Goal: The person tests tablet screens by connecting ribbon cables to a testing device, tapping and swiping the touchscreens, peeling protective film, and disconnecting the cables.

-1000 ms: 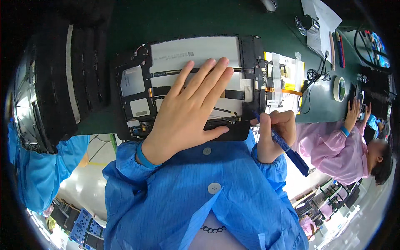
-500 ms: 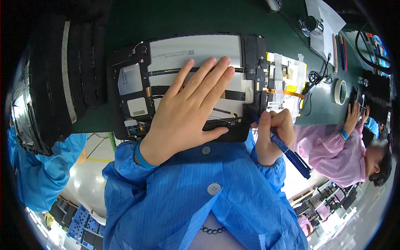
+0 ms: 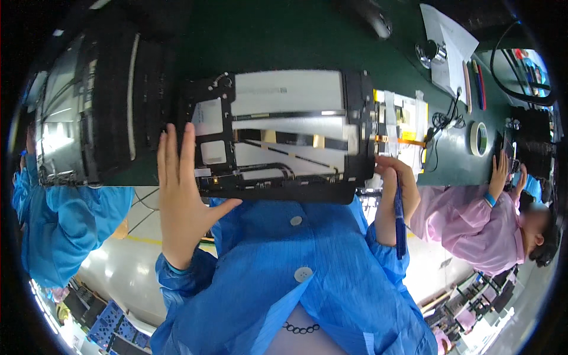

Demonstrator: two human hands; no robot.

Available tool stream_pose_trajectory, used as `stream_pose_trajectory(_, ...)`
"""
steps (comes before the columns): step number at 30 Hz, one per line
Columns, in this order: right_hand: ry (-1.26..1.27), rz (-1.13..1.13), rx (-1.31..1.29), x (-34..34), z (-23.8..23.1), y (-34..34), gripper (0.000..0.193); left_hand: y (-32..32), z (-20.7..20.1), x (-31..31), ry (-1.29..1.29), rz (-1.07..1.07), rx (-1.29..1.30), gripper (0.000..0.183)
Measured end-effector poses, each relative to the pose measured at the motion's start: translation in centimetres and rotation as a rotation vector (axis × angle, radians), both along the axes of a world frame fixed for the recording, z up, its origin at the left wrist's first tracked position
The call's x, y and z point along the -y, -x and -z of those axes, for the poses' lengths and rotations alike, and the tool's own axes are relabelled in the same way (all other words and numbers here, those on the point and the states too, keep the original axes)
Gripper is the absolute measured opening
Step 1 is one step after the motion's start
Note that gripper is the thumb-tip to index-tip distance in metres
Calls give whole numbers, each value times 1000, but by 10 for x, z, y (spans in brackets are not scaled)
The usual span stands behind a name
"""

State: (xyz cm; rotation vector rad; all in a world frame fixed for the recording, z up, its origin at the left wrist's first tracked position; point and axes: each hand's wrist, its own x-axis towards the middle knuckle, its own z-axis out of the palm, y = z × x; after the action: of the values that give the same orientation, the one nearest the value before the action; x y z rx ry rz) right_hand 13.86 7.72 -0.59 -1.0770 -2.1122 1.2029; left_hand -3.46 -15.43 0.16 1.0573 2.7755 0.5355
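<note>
An opened tablet-like device lies near the desk's front edge, its silver panels, black frame and ribbon cables exposed. At its left side is my left hand, fingers stretched upward and thumb apart along the lower left corner. Closed around a blue pen, my right hand is by the device's lower right corner, its fingertips at that edge. The pen runs almost straight down along the palm. Whether the right fingertips also grip the device's edge, I cannot tell.
Dark stacked panels stand on the left. White-and-yellow taped parts with an orange ribbon lie right of the device. Farther right are a cable, a tape roll, papers and pencils. A co-worker in pink sits right.
My left hand has gone from lying flat over the device to its left side. In my right hand the pen has swung from slanted to nearly vertical. The device's left end has shifted rightward.
</note>
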Motion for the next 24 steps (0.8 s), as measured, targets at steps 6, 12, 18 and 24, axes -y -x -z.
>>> stream_pose_trajectory(6, -147, -47, 102, 23, -6, -10, 17, 3, 1, 6, -116, -12, 68, 121)
stream_pose_trajectory(12, 28, -106, -71, 21, -1, -12, 6, -2, 6, 7, -294, -8, 127, 118)
stream_pose_trajectory(18, -195, -144, -352, -32, -50, 14, 27, -3, -27, -56, -514, -50, -2, 116)
stream_pose_trajectory(24, -788, -264, -422, -165, -79, 137, 33, 96, -38, -171, -767, -40, -61, 109)
